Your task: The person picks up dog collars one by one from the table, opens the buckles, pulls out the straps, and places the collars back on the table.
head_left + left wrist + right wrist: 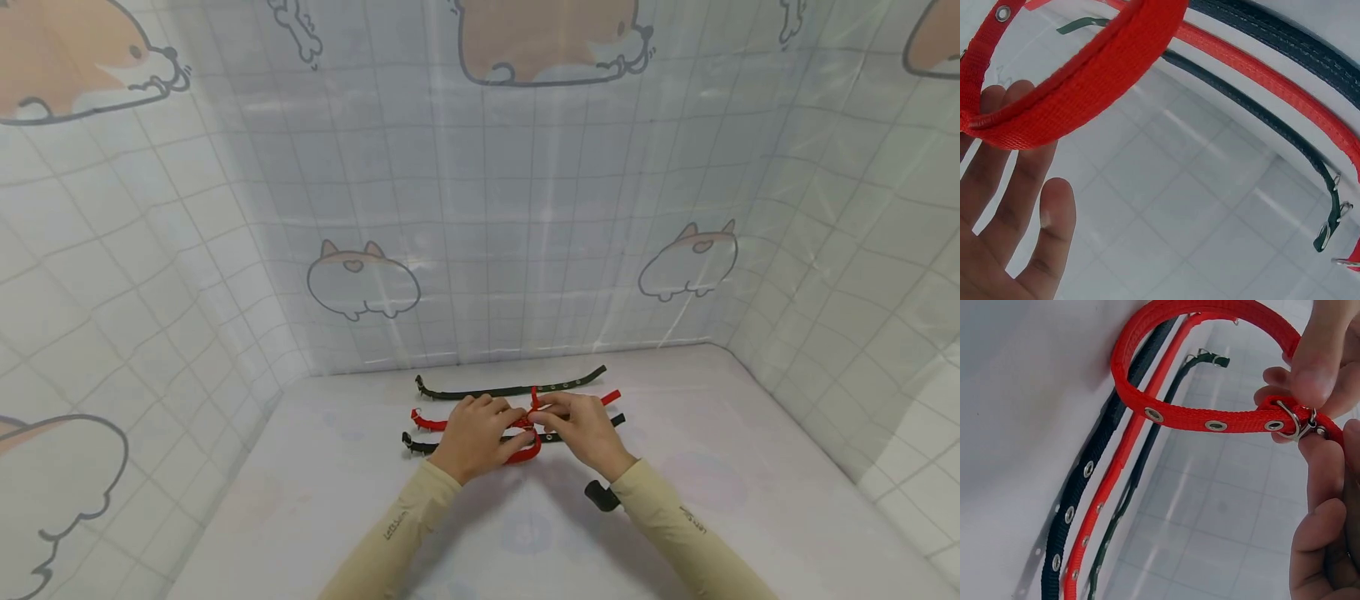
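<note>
A red pet collar, bent into a loop with metal eyelets, hangs between both hands over the table. My left hand pinches it beside the metal buckle, its thumb on top in the right wrist view. My right hand pinches the strap end just past the buckle; fingers partly hide that end. In the left wrist view the loop's woven band crosses in front of the left fingers. Beneath and beyond the hands lie a black collar, another red collar and a dark green collar, roughly parallel.
The white table meets a back wall hung with a grid-patterned sheet, and similar sheets stand at both sides. A short black object shows beside the right sleeve; its kind is unclear.
</note>
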### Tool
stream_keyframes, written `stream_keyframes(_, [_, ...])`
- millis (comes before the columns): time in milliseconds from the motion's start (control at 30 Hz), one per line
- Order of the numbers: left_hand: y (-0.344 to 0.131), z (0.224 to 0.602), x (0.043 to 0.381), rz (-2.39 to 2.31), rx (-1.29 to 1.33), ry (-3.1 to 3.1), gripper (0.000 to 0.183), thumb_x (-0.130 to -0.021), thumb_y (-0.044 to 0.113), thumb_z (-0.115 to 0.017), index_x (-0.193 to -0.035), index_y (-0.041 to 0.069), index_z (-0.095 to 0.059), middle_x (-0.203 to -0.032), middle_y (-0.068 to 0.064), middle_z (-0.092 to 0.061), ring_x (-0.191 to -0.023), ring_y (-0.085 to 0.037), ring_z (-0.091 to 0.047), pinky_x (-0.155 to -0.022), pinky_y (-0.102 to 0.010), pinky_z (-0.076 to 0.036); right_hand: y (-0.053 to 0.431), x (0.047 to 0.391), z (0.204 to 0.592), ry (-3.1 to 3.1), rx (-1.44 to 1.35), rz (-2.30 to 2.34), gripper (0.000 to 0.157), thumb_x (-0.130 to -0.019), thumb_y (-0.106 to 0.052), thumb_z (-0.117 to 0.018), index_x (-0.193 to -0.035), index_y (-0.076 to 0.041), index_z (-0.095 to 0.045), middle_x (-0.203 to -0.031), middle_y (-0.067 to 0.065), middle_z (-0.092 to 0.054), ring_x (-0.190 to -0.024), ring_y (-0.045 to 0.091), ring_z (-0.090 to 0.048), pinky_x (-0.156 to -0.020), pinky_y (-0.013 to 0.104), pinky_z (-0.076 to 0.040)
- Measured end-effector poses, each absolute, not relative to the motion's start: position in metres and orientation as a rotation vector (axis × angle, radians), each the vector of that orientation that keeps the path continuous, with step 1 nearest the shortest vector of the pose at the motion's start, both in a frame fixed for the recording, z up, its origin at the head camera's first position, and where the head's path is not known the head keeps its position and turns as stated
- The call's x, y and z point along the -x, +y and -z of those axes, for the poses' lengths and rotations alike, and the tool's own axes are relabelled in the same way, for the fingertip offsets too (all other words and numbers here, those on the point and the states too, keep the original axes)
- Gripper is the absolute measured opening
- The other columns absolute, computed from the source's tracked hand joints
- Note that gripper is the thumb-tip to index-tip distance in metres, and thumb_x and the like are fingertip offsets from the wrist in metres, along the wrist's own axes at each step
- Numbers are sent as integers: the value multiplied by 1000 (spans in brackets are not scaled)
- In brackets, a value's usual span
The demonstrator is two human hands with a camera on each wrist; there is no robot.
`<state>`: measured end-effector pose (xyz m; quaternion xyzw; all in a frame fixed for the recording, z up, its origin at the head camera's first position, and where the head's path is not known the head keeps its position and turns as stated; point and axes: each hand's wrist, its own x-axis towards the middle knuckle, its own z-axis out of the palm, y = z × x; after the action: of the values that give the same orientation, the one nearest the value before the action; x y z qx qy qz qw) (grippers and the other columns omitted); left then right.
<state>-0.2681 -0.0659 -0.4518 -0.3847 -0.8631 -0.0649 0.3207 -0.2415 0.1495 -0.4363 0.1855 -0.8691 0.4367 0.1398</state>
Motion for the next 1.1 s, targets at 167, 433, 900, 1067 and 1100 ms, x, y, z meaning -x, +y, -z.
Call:
stream_keyframes(167, [-68,452,271,191,1053,-2322,32,-94,50,-70,-111,24,-79,-92,7,-73,-82,-14,-65,-72,-31,-55,149,242,437,-2486,-608,-1231,32,-89,-27,-78,-117,-11,-75,-91,-6,-76,-77,10,-71,-68,25,-56])
stream_keyframes(433, [-70,455,274,444,1107,-2351,32,-89,39,-78,-113,19,-80,-91,7,-75,-79,-9,-67,-75,-28,-56,147,243,438,-2440,-657,-1165,28,-86,-28,-81,-113,-18,-77,-93,-13,-74,-71,6,-60,-58,25,-52])
stream_keyframes(900, [-81,454,277,634,993,-2410,23,-91,43,-76,-98,22,-84,-78,13,-69,-70,-5,-52,-60,-20,-46,162,245,441,-2414,-604,-1166,23,-89,-25,-80,-112,-24,-76,-101,-15,-73,-79,4,-64,-68,26,-55])
stream_keyframes(1067, [-85,451,278,791,955,-2437,27,-91,44,-74,-102,21,-83,-83,13,-72,-74,-5,-56,-62,-22,-50,164,247,443,-2461,-610,-1202,25,-90,-31,-80,-114,-27,-74,-105,-17,-72,-86,6,-65,-76,33,-55])
stream_keyframes(1100, [-85,451,278,833,952,-2439,28,-91,44,-74,-102,20,-83,-84,13,-72,-75,-5,-57,-63,-22,-51,164,247,444,-2473,-614,-1220,27,-89,-32,-80,-115,-27,-74,-107,-17,-72,-89,7,-65,-78,36,-55])
